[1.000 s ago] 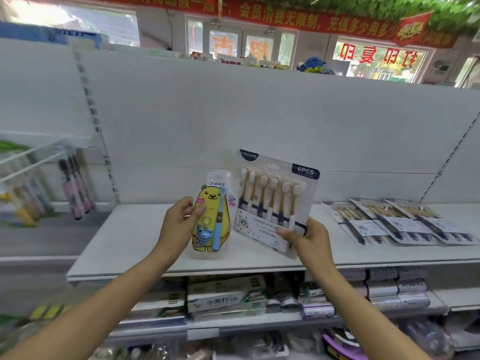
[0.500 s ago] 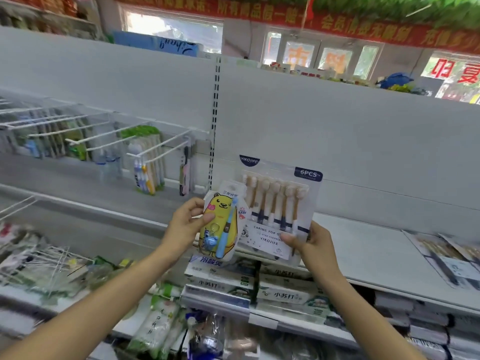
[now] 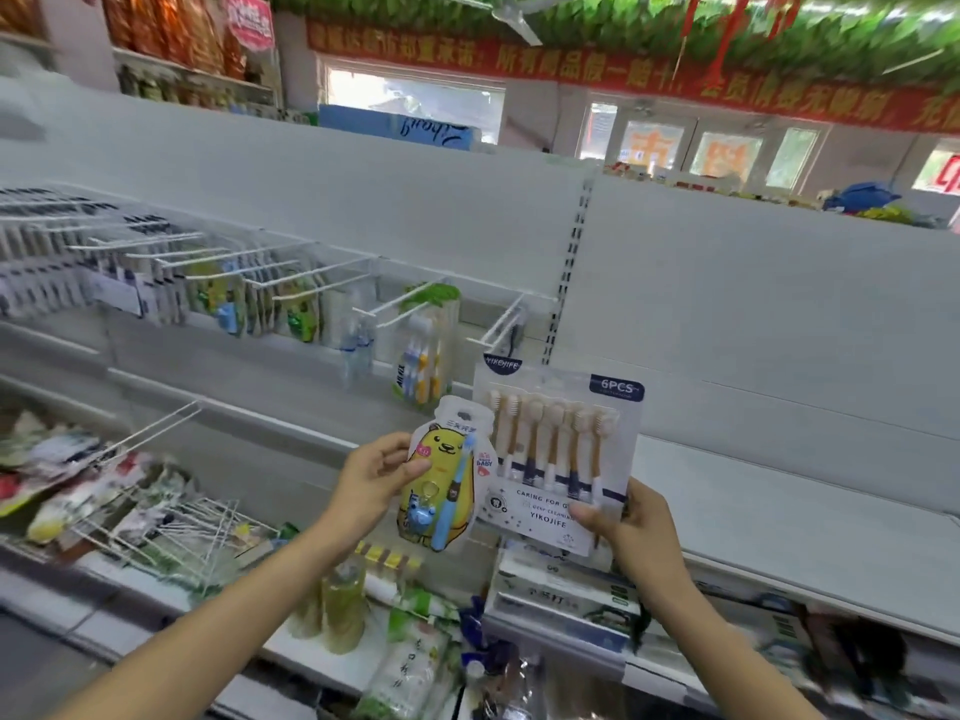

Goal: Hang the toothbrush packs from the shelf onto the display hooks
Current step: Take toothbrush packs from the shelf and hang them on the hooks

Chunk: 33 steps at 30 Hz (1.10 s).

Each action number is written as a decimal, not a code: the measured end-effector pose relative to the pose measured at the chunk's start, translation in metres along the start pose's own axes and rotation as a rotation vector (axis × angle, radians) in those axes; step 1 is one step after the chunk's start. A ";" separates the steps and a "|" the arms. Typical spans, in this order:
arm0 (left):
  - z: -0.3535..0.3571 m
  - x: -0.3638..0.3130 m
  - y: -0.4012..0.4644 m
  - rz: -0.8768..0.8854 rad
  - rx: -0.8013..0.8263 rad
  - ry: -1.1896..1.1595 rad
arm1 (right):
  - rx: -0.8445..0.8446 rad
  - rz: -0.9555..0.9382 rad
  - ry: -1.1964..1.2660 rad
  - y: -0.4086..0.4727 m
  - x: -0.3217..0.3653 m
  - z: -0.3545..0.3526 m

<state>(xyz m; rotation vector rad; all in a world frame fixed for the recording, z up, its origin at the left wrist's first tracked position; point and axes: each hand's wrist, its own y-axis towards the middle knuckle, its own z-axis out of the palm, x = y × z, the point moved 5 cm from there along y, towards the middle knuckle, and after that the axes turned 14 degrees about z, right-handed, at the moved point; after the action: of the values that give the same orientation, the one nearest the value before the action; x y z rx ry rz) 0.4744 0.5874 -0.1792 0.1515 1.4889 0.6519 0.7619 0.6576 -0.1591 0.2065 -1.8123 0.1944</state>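
My left hand grips a yellow bear-shaped children's toothbrush pack by its left edge. My right hand pinches the lower right corner of a clear six-piece toothbrush pack, held upright beside the bear pack and partly behind it. White wire display hooks stick out from the back panel up and to the left. Several of them carry hanging toothbrush packs. The white shelf lies to the right, behind my right hand.
A lower row of white hooks holds blurred packets at the left. Boxed toothpaste and bottles fill the shelves below my hands. A slotted upright divides the white back panels.
My view has swung left, away from the shelf with flat-lying packs, bringing the hook rows into sight. Both hands keep the same hold on their packs.
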 end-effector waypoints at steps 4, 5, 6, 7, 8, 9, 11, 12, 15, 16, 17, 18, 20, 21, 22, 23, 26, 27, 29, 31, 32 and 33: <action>-0.078 -0.002 0.009 -0.010 -0.006 0.012 | -0.020 0.026 0.020 -0.003 0.007 0.074; -0.097 -0.005 0.011 -0.009 -0.002 0.013 | -0.026 0.038 0.029 -0.003 0.008 0.094; -0.115 -0.007 0.013 -0.007 0.001 0.017 | -0.030 0.048 0.030 -0.005 0.008 0.113; -0.134 -0.010 0.014 -0.008 0.002 0.022 | -0.029 0.055 0.024 -0.007 0.010 0.134; -0.152 -0.013 0.015 -0.007 0.004 0.029 | -0.028 0.058 0.020 -0.008 0.013 0.154; -0.169 -0.015 0.016 -0.005 0.008 0.039 | -0.033 0.058 0.014 -0.008 0.014 0.172; -0.202 -0.018 0.021 -0.002 0.004 0.072 | -0.050 0.051 -0.003 -0.008 0.021 0.204; -0.217 -0.019 0.023 -0.003 -0.005 0.084 | -0.060 0.045 -0.007 -0.008 0.026 0.218; -0.255 -0.021 0.030 -0.028 -0.052 0.085 | -0.057 0.033 -0.014 -0.003 0.038 0.254; -0.265 -0.020 0.032 -0.035 -0.064 0.082 | -0.053 0.033 -0.020 -0.001 0.041 0.264; -0.274 -0.020 0.035 -0.041 -0.074 0.079 | -0.051 0.035 -0.025 0.002 0.043 0.273; -0.283 -0.018 0.039 -0.043 -0.085 0.091 | -0.048 0.040 -0.026 0.006 0.044 0.280; -0.298 -0.015 0.046 -0.048 -0.104 0.100 | -0.037 0.049 -0.018 0.015 0.043 0.290; -0.305 -0.013 0.049 -0.057 -0.116 0.095 | -0.034 0.053 -0.017 0.020 0.043 0.295; -0.312 -0.011 0.053 -0.061 -0.126 0.100 | -0.030 0.053 -0.014 0.025 0.043 0.299; -0.317 -0.009 0.056 -0.064 -0.131 0.101 | -0.027 0.055 -0.015 0.030 0.045 0.303; -0.336 -0.004 0.065 -0.050 -0.145 0.110 | -0.008 0.056 -0.015 0.044 0.049 0.316; -0.344 -0.003 0.069 -0.041 -0.155 0.121 | -0.003 0.053 -0.026 0.048 0.051 0.321; -0.359 -0.001 0.076 -0.028 -0.187 0.132 | 0.005 0.054 -0.039 0.056 0.054 0.331; -0.374 -0.001 0.084 -0.022 -0.222 0.131 | 0.013 0.064 -0.038 0.063 0.054 0.343; -0.381 -0.001 0.089 -0.018 -0.236 0.134 | 0.017 0.067 -0.033 0.065 0.055 0.350; -0.390 -0.002 0.095 -0.012 -0.245 0.136 | 0.022 0.072 -0.031 0.068 0.057 0.357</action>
<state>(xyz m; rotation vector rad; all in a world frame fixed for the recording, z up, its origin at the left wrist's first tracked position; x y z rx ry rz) 0.0745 0.5499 -0.1740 -0.0917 1.5252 0.8424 0.3968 0.6352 -0.1938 0.1607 -1.8502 0.2631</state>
